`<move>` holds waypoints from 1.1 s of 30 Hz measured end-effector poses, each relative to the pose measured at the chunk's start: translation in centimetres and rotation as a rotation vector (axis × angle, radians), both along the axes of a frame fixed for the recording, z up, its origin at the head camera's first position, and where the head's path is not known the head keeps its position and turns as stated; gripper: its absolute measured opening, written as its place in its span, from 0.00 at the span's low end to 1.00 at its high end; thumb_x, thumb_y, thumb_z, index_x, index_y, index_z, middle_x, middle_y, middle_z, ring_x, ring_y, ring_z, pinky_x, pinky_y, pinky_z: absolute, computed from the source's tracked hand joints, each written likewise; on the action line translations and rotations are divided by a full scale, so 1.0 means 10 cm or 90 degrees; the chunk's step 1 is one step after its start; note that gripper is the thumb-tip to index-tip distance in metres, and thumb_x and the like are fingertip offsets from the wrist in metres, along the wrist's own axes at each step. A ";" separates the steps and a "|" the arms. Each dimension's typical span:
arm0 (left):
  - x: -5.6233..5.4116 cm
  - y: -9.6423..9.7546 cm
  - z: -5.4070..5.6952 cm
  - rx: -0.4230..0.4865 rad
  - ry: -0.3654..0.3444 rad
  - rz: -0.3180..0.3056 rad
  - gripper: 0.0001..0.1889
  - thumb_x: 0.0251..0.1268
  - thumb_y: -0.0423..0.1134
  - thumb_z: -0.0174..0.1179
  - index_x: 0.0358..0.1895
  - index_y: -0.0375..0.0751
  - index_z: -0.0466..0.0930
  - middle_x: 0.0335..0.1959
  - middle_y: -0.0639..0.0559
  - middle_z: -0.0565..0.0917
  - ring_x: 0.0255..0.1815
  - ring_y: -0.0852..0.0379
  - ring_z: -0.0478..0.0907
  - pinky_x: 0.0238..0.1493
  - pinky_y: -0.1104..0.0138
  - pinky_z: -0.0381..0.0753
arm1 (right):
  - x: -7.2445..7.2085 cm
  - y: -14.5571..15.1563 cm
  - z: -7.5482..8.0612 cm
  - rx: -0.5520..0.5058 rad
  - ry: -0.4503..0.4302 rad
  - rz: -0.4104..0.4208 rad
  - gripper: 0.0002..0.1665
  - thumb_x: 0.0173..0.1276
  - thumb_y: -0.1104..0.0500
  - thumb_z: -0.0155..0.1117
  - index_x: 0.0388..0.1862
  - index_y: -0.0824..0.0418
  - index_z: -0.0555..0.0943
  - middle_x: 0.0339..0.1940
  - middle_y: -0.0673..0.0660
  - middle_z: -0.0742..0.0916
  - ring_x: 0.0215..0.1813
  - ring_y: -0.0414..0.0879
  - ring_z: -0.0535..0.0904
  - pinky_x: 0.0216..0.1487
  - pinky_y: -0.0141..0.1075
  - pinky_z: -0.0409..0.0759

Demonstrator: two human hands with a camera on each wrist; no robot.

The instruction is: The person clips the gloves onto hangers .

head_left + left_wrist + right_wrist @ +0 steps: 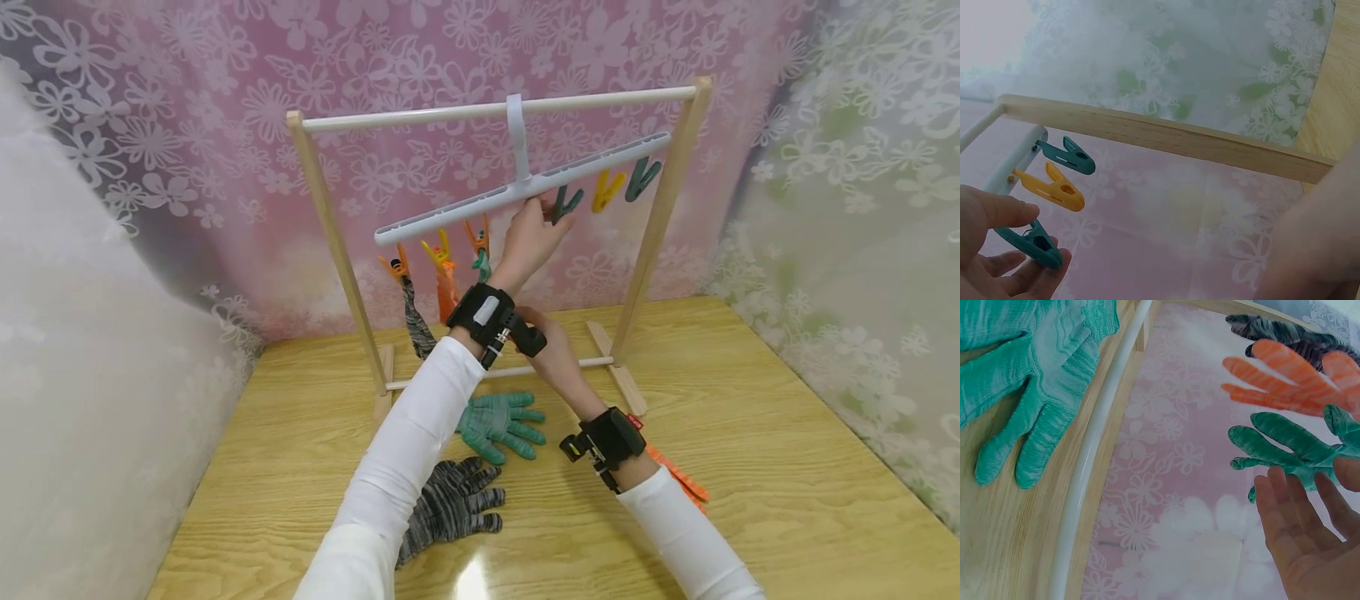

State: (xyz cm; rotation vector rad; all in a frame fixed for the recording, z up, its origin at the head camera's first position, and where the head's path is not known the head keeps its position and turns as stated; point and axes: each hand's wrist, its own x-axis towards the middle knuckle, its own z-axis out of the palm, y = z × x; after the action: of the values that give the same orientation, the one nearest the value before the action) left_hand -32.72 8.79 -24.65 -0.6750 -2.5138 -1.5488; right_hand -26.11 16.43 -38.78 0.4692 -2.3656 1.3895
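Note:
My left hand (528, 237) is raised to the grey-white hanger (450, 218). In the left wrist view, its thumb and fingers hold a dark green clothespin (1036, 245) on the hanger. Lower down, my right hand (553, 346) is partly covered by the left wrist strap in the head view. Straight fingers (1297, 515) of the right hand lie at a green glove (1297, 444) that hangs from the hanger; whether they touch it, I cannot tell. Beside that glove hang an orange glove (1291, 378) and a dark striped glove (1291, 334).
The hanger tilts on a wooden rack (326, 250) with a white top rod (405, 117). Yellow (607, 192) and green (642, 179) clothespins hang at its right. On the table lie a green glove (498, 425), a striped glove (453, 504) and an orange glove (678, 475).

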 end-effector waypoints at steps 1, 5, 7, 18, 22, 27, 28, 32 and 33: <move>0.01 -0.01 0.00 -0.005 0.002 0.000 0.27 0.77 0.47 0.58 0.71 0.37 0.67 0.65 0.44 0.78 0.64 0.50 0.76 0.60 0.61 0.78 | 0.00 0.02 -0.01 -0.006 0.003 0.008 0.21 0.75 0.57 0.64 0.63 0.66 0.80 0.53 0.67 0.86 0.37 0.60 0.84 0.37 0.44 0.82; 0.08 -0.02 0.02 -0.028 0.021 -0.006 0.29 0.76 0.48 0.60 0.72 0.38 0.66 0.64 0.45 0.78 0.64 0.51 0.76 0.58 0.62 0.79 | 0.00 0.07 -0.03 -0.023 0.012 0.025 0.27 0.75 0.47 0.63 0.63 0.64 0.81 0.57 0.65 0.85 0.46 0.61 0.84 0.44 0.47 0.81; 0.10 -0.02 0.03 -0.033 0.037 -0.007 0.28 0.76 0.47 0.60 0.72 0.40 0.66 0.64 0.46 0.78 0.63 0.52 0.77 0.58 0.64 0.79 | 0.00 0.09 -0.03 -0.035 0.010 0.031 0.27 0.74 0.47 0.64 0.62 0.65 0.81 0.59 0.65 0.85 0.51 0.63 0.83 0.50 0.51 0.82; 0.12 -0.13 0.00 -0.061 0.093 0.010 0.20 0.79 0.42 0.56 0.68 0.44 0.75 0.62 0.48 0.80 0.63 0.54 0.78 0.59 0.67 0.78 | 0.09 0.21 -0.08 -0.049 -0.023 0.017 0.18 0.78 0.62 0.59 0.63 0.65 0.80 0.60 0.66 0.84 0.53 0.63 0.84 0.51 0.57 0.85; 0.14 -0.18 -0.01 -0.054 0.106 -0.015 0.15 0.79 0.39 0.55 0.63 0.43 0.78 0.59 0.47 0.82 0.61 0.53 0.79 0.58 0.67 0.79 | 0.11 0.27 -0.07 -0.066 -0.049 0.021 0.20 0.79 0.61 0.59 0.65 0.68 0.78 0.59 0.70 0.83 0.52 0.67 0.83 0.50 0.60 0.84; 0.18 -0.25 -0.06 -0.015 0.117 -0.097 0.16 0.80 0.34 0.52 0.66 0.39 0.73 0.59 0.44 0.80 0.61 0.52 0.78 0.61 0.67 0.78 | 0.30 0.27 0.13 -0.053 -0.061 0.012 0.21 0.79 0.66 0.57 0.66 0.73 0.76 0.60 0.74 0.82 0.53 0.70 0.83 0.51 0.62 0.83; 0.19 -0.26 -0.07 -0.008 0.121 -0.113 0.17 0.80 0.33 0.51 0.67 0.39 0.72 0.60 0.44 0.80 0.61 0.52 0.78 0.62 0.67 0.77 | 0.33 0.27 0.15 -0.050 -0.064 0.011 0.21 0.79 0.66 0.57 0.66 0.74 0.76 0.60 0.74 0.82 0.53 0.70 0.83 0.51 0.61 0.83; 0.24 -0.31 -0.10 0.013 0.126 -0.156 0.20 0.79 0.33 0.55 0.69 0.38 0.70 0.58 0.43 0.79 0.61 0.52 0.76 0.66 0.64 0.74 | 0.37 0.32 0.15 -0.036 -0.076 0.008 0.21 0.79 0.66 0.56 0.66 0.74 0.75 0.60 0.74 0.81 0.54 0.70 0.82 0.51 0.60 0.84; 0.26 -0.32 -0.10 0.017 0.129 -0.162 0.21 0.78 0.34 0.56 0.70 0.38 0.70 0.58 0.43 0.79 0.61 0.52 0.76 0.67 0.64 0.73 | 0.35 0.34 0.13 -0.034 -0.077 0.008 0.21 0.79 0.66 0.56 0.66 0.74 0.75 0.61 0.75 0.81 0.54 0.71 0.82 0.51 0.59 0.84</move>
State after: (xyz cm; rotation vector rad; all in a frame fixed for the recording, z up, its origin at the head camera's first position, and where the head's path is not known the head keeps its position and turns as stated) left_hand -30.13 5.63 -25.65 -1.1241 -2.3281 -1.4961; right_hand -22.57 19.78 -37.44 0.3958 -2.4174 1.5225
